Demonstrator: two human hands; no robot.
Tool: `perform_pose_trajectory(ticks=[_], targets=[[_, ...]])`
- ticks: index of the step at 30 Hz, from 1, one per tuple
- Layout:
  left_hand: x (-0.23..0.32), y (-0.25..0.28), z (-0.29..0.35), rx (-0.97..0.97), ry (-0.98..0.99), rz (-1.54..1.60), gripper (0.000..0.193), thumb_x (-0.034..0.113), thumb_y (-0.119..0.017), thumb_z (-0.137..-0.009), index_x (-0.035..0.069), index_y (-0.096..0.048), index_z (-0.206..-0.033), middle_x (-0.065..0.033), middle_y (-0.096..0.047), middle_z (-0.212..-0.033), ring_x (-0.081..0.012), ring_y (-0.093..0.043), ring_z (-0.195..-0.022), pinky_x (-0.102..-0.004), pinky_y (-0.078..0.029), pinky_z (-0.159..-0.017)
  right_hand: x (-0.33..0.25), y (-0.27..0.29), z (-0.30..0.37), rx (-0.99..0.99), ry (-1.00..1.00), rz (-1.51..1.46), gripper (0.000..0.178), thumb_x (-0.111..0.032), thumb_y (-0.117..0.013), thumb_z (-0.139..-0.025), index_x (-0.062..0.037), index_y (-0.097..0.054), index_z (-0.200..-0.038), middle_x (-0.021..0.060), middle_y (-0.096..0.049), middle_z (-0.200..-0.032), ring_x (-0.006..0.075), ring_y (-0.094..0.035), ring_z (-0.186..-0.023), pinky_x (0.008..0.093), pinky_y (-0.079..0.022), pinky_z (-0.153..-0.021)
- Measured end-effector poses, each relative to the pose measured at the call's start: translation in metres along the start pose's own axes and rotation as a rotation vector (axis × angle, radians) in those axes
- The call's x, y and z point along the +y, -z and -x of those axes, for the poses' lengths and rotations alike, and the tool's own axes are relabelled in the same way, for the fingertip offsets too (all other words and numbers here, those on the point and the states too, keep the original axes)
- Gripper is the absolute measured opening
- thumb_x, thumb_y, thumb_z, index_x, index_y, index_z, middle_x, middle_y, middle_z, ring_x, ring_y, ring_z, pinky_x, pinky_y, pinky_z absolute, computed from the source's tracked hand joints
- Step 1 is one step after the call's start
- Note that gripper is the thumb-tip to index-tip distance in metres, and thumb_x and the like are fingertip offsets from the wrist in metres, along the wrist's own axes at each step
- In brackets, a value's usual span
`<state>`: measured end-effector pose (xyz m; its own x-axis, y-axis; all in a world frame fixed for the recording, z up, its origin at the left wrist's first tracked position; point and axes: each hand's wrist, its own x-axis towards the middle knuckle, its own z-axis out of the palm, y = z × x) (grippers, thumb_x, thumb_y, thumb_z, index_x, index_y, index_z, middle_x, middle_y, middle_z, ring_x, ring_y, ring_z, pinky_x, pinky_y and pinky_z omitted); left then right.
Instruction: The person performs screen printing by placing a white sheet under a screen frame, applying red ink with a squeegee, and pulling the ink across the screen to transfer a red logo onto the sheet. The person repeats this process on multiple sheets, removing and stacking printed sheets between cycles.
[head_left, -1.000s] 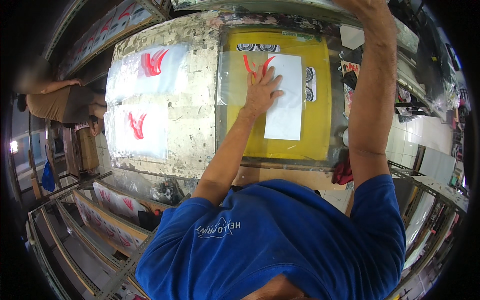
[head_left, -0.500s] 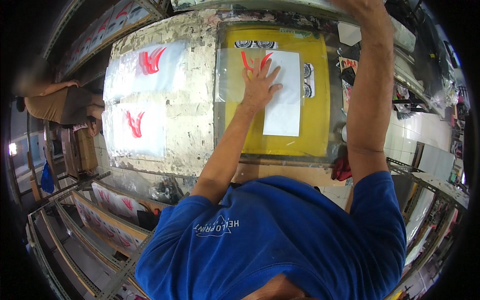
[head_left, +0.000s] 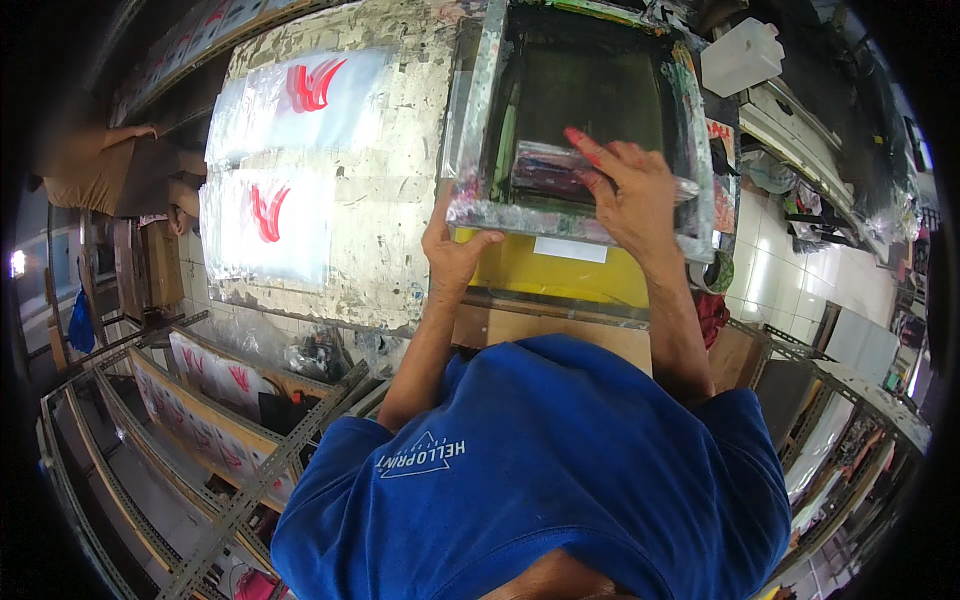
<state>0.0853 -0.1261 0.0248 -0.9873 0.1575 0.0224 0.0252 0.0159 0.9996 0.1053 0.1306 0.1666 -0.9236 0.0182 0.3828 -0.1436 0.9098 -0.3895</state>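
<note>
On my feed I count one tabletop [head_left: 375, 215], pale and flaked; one screen [head_left: 590, 90] over its right part, dark-meshed, its grey frame paint-smeared; one yellow base [head_left: 505, 268] under that; two groups of pale sheets [head_left: 355, 115] with red marks, to the left; one white jug [head_left: 742, 58], right; one long squeegee [head_left: 552, 166], streaked reddish, across the mesh's near end. My left grip [head_left: 456, 258] cups the screen's near left corner, thumb spread, how tightly I cannot tell; my right grip [head_left: 640, 198] is closed around the squeegee, forefinger out, red-tipped.
</note>
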Motion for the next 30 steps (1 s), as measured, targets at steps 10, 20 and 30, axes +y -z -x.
perform_pose_trajectory(ticks=[10, 20, 30], targets=[[-0.013, 0.003, 0.013, 0.105, -0.267, -0.829, 0.070, 0.035, -0.089, -0.057, -0.002, -0.069, -0.113, -0.0212, -0.043, -0.147, -0.0398, -0.038, -0.129, -0.0496, -0.030, -0.106, 0.055, -0.097, 0.013, -0.183, -0.095, 0.112, 0.078, -0.007, -0.074, -0.058, -0.0229, -0.058, -0.133, 0.0075, -0.055, -0.111, 0.0277, -0.050, -0.108, 0.0482, -0.032, -0.093], [-0.011, 0.003, 0.017, 0.088, -0.251, -0.801, 0.074, 0.038, -0.085, -0.064, -0.001, -0.064, -0.123, -0.0212, -0.042, -0.147, -0.0389, -0.037, -0.129, -0.0500, -0.027, -0.108, 0.183, -0.138, -0.143, 0.006, 0.089, 0.217, 0.070, -0.020, -0.075, -0.068, -0.0303, -0.057, -0.135, 0.0048, -0.059, -0.119, 0.0278, -0.052, -0.115, 0.0489, -0.034, -0.093], [-0.011, 0.001, 0.024, 0.114, -0.192, -0.693, 0.071, 0.027, -0.084, -0.066, 0.001, -0.062, -0.129, -0.0174, -0.055, -0.127, -0.0336, -0.043, -0.119, -0.0450, -0.029, -0.105, 0.198, -0.110, -0.209, -0.099, -0.098, 0.138, 0.052, -0.018, -0.072, -0.083, -0.0271, -0.062, -0.133, 0.0134, -0.072, -0.107, 0.0323, -0.067, -0.102, 0.0401, -0.048, -0.090]])
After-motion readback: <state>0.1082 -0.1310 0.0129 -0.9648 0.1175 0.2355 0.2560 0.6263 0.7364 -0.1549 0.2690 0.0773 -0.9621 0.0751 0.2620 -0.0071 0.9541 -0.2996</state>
